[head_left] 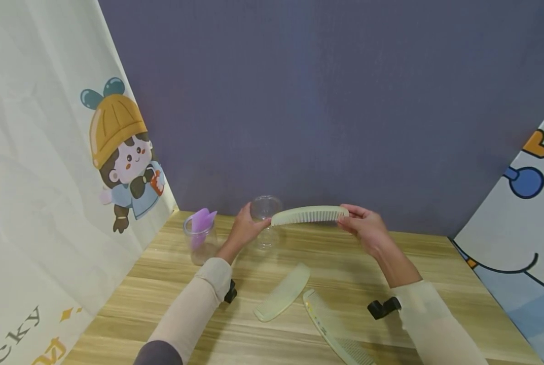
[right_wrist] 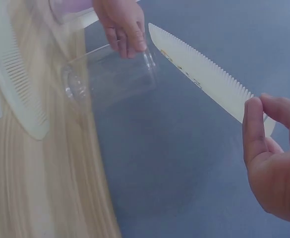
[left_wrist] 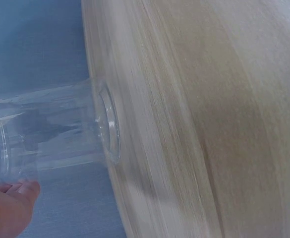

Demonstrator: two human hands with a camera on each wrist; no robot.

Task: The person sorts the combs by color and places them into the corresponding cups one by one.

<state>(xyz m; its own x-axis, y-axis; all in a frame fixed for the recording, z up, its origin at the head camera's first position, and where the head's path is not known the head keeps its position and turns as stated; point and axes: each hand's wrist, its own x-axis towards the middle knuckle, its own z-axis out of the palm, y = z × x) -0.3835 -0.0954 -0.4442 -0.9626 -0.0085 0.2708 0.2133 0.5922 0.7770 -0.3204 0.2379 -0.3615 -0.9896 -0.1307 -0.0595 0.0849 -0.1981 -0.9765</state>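
Note:
My left hand (head_left: 246, 228) grips a clear plastic cup (head_left: 265, 239) near its rim, thumb on the near side. The cup stands upright at the back of the table; its base shows in the left wrist view. Between thumb and fingers my right hand (head_left: 367, 230) pinches one end of a pale green comb (head_left: 309, 214). That comb is held level in the air, teeth downward, its other end beside the cup's rim and my left thumb. In the right wrist view small printed marks run along the spine of the held comb (right_wrist: 199, 74).
Two more pale green combs lie on the table (head_left: 162, 304): a short wide comb (head_left: 283, 293) and a longer comb (head_left: 328, 329) with a printed spine. Left of my left hand stands another clear cup (head_left: 203, 253) with a purple item (head_left: 202, 225) inside. A dark wall (head_left: 322, 101) rises behind.

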